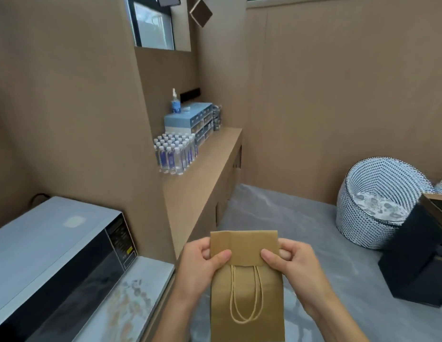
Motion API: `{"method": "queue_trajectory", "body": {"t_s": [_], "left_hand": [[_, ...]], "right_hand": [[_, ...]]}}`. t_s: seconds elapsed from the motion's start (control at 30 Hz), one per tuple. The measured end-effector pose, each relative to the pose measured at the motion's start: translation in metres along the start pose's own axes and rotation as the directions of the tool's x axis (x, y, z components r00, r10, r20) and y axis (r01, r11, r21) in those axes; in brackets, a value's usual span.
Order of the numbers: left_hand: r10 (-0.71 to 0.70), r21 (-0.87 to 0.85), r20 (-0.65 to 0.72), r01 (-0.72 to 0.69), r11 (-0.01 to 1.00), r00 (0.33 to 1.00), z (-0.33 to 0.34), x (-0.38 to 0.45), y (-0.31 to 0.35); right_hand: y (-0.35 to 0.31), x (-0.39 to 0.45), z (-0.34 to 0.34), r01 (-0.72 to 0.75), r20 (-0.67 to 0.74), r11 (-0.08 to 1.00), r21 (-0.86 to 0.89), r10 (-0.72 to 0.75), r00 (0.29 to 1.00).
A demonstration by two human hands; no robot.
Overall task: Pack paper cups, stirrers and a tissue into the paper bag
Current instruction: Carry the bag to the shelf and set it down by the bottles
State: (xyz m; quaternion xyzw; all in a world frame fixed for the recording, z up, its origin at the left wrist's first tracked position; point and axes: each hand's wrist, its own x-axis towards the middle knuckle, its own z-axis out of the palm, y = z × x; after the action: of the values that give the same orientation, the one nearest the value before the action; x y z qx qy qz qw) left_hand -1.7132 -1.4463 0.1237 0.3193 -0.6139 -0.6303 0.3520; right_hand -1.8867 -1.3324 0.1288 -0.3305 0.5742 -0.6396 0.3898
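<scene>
Paper bag (247, 299), flat and folded, pinched between my left hand (202, 265) and right hand (291, 265): opening step in hand; next, unfold its flap.

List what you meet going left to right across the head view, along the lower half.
Microwave → left hand → paper bag, pinched flat and still folded between both hands → right hand → black box at the right edge.

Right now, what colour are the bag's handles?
Pale tan twine, a shade lighter than the brown paper bag; the handles show best in the head view.
</scene>
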Motion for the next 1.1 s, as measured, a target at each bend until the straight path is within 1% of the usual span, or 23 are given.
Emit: {"method": "queue_trajectory", "body": {"t_s": [0.07, 0.13, 0.27, 0.4, 0.47, 0.57, 0.7, 0.8, 0.87, 0.97, 1.1], "left_hand": [[-0.002, 0.013, -0.049, 0.002, 1.0, 0.999, 0.007, 0.044, 0.003], [-0.022, -0.015, -0.101, 0.02, 1.0, 0.995, 0.01, 0.078, 0.004], [-0.014, -0.035, -0.186, 0.007, 0.999, 0.982, 0.011, 0.148, 0.001], [0.004, 0.011, -0.278, -0.001, 1.0, 0.961, -0.001, 0.22, -0.014], [0.006, 0.032, -0.32, 0.004, 0.999, 0.947, -0.012, 0.256, -0.025], [-0.011, 0.007, -0.379, 0.015, 1.0, 0.925, -0.03, 0.31, -0.041], [-0.078, -0.02, -0.468, 0.078, 0.997, 0.88, -0.05, 0.38, -0.056], [-0.113, -0.025, -0.524, 0.117, 0.993, 0.844, -0.066, 0.421, -0.063], [-0.13, -0.019, -0.55, 0.143, 0.989, 0.825, -0.081, 0.439, -0.066], [-0.156, 0.02, -0.622, 0.215, 0.976, 0.767, -0.108, 0.46, -0.074], [-0.206, 0.016, -0.761, 0.335, 0.942, 0.616, -0.143, 0.475, -0.091]], "right_hand": [[-0.011, 0.052, -0.011, -0.004, 0.052, 0.999, -0.044, 0.006, 0.999], [-0.018, 0.095, -0.016, -0.003, 0.104, 0.996, -0.091, 0.012, 0.994], [-0.025, 0.181, -0.021, -0.012, 0.215, 0.995, -0.102, 0.033, 0.976], [-0.023, 0.27, -0.016, -0.02, 0.33, 0.992, -0.123, 0.06, 0.942], [-0.017, 0.315, -0.009, -0.011, 0.397, 0.988, -0.157, 0.074, 0.915], [-0.006, 0.384, 0.004, -0.012, 0.487, 0.979, -0.202, 0.111, 0.866], [0.002, 0.479, 0.021, -0.051, 0.575, 0.951, -0.303, 0.226, 0.787], [0.007, 0.545, 0.038, -0.026, 0.635, 0.924, -0.381, 0.282, 0.719], [0.013, 0.577, 0.054, 0.007, 0.659, 0.908, -0.419, 0.299, 0.69], [0.03, 0.619, 0.086, 0.064, 0.691, 0.885, -0.462, 0.314, 0.651], [0.058, 0.661, 0.137, 0.098, 0.734, 0.865, -0.493, 0.352, 0.581]]}}
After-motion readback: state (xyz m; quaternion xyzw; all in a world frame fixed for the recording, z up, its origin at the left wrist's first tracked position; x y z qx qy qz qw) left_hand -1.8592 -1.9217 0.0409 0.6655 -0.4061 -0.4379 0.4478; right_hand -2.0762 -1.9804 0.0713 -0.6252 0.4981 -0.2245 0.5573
